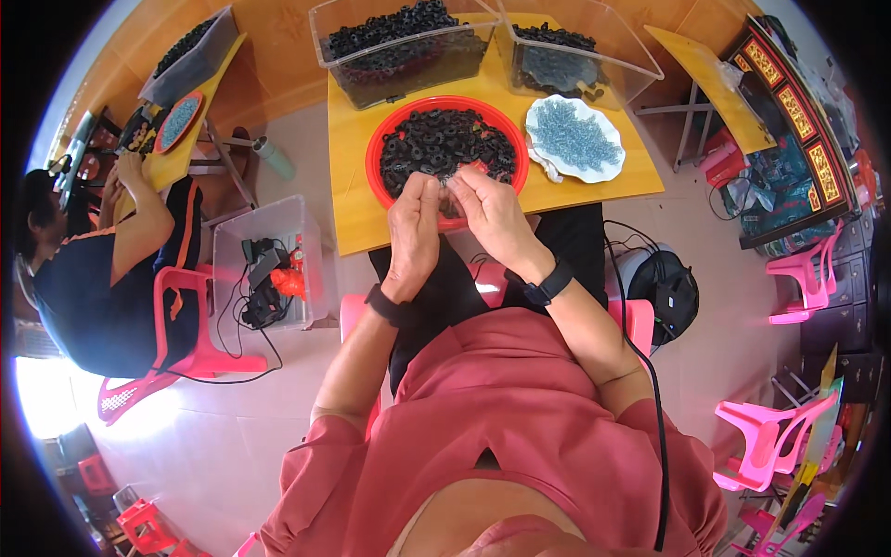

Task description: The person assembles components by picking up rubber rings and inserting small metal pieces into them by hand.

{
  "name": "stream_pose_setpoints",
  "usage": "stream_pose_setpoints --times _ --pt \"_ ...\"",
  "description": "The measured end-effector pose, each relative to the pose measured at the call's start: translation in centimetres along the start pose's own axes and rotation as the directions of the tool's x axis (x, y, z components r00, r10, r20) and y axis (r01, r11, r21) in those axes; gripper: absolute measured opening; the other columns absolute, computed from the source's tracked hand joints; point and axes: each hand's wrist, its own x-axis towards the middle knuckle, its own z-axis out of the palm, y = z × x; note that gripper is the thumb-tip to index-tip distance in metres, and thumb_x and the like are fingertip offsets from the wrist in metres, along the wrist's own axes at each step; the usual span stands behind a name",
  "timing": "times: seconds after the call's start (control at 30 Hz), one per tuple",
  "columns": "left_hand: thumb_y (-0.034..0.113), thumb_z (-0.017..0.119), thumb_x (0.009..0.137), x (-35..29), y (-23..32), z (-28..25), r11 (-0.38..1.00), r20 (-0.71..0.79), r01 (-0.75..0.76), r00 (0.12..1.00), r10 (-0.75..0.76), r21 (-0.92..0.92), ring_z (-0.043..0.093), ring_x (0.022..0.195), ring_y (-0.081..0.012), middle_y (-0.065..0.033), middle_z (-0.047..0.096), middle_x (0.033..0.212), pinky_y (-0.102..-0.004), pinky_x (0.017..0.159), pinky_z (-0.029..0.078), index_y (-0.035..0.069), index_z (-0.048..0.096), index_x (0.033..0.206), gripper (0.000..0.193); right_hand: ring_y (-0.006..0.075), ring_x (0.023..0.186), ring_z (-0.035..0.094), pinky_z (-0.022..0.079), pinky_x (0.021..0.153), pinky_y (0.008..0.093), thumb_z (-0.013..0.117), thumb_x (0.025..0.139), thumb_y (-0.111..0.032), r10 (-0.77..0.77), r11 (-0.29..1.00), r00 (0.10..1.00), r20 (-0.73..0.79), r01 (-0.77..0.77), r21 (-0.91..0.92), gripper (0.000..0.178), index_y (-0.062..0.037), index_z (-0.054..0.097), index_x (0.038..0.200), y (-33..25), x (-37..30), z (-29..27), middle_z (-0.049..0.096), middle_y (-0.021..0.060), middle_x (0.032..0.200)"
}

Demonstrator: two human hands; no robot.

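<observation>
hands (452, 215) pinching small part (unclear), red tray (375, 148)

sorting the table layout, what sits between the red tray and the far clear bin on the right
In the head view, bare yellow tabletop separates the red tray from the clear bin.

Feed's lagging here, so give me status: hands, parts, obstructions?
Left hand and right hand pinched together on something small, unclear what. Red tray of black rings just beyond. Nothing blocking.

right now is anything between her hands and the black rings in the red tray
Nothing visible. Both the left hand and right hand hover at the near rim of the red tray, with the black rings lying open just beyond the fingertips.
</observation>
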Motion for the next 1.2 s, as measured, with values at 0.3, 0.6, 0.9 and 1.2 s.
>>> stream_pose_setpoints --times 0.3,0.6,0.9,1.2 --pt "0.027 0.046 0.105 0.6 -0.7 -0.5 0.757 0.225 0.365 0.931 -0.288 -0.541 0.028 0.053 -0.0024 0.0057 0.037 0.065 -0.0208 0.046 0.022 0.012 0.049 0.079 0.030 0.0321 0.075 0.057 0.048 0.066 0.0431 0.062 0.084 -0.002 -0.431 0.804 0.900 0.065 0.416 -0.426 0.010 -0.0041 0.054 0.088 -0.3 0.6 -0.3 0.054 0.0119 0.078" --pt "0.022 0.047 0.105 1.2 -1.3 -0.1 0.876 0.086 0.174 0.985 -0.152 -0.449 0.038 0.052 -0.0039 0.0033 0.044 0.068 -0.0205 0.047 0.031 0.008 0.052 0.084 0.026 0.0228 0.075 0.068 0.053 0.068 0.0304 0.066 0.087 -0.002 -0.113 0.993 0.990 -0.089 0.110 -0.045 0.011 0.0018 0.068 0.097 1.0 1.0 -0.3 0.069 0.0127 0.086" --pt "0.015 0.055 0.100 2.3 -2.2 -1.5 0.937 0.064 0.174 0.985 -0.162 -0.304 0.055 0.063 -0.0060 -0.0045 0.066 0.085 -0.0191 0.056 0.042 0.002 0.061 0.105 0.014 0.0249 0.077 0.071 0.054 0.069 0.0306 0.069 0.086 -0.006 -0.093 0.979 0.993 -0.067 0.079 -0.186 0.010 0.0027 0.071 0.091 1.7 2.7 -1.4 0.072 0.0155 0.086" --pt "0.008 0.056 0.099 2.2 -2.4 -1.2 0.945 0.019 0.070 0.998 -0.067 -0.318 0.058 0.067 -0.0062 -0.0055 0.067 0.087 -0.0200 0.060 0.046 0.002 0.061 0.104 0.009 0.0397 0.081 0.065 0.049 0.068 0.0442 0.050 0.100 -0.025 0.242 0.967 0.957 0.158 -0.226 -0.113 0.032 0.0029 0.062 0.088 1.9 3.0 -0.7 0.066 0.0230 0.084"
